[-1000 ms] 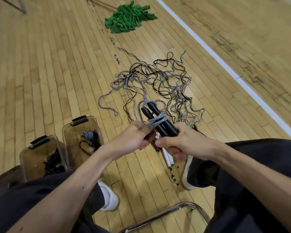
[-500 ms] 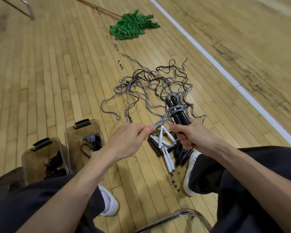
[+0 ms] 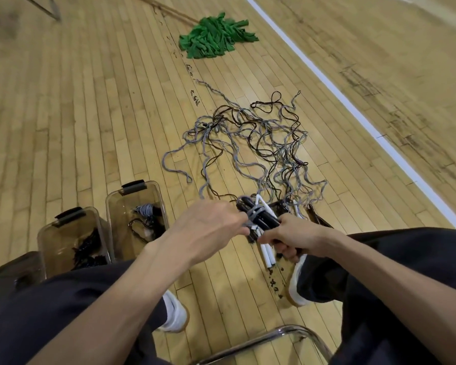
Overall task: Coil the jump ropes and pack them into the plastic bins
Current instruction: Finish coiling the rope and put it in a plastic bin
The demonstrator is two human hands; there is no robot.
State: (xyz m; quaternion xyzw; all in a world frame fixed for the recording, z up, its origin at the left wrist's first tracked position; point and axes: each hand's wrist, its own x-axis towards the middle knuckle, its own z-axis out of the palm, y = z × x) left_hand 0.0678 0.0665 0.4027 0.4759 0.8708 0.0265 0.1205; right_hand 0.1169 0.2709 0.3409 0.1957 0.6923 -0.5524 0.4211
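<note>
Wooden gym floor on all sides, with a broad run of boards to the left and far left. Bounded on the right by a white line slanting from far centre to near right, scuffed boards beyond it. At the far edge, a green mop head with its mop handle angling off far left, and a metal leg in the far left corner. Between mop and knees, a loose tangle of ropes, grey and dark, spread over the middle of the floor, well apart from the line. Near left, a nearer plastic bin and a farther plastic bin side by side, open-topped, black latches at their far ends, dark and grey cords inside. Along the near edge, dark trouser legs, a left shoe, a right shoe, and a chrome chair tube curving across the bottom.

Held above the floor between the knees, just this side of the tangle: a jump rope bundle of black handles bound with grey cord. Right hand clenched round the near ends of the handles. Left hand just left of the bundle, fingers curled onto the grey wrap, fingertips hidden behind the knuckles. Below the bundle, white handles on the boards. Bins left of the left hand, near but apart.
</note>
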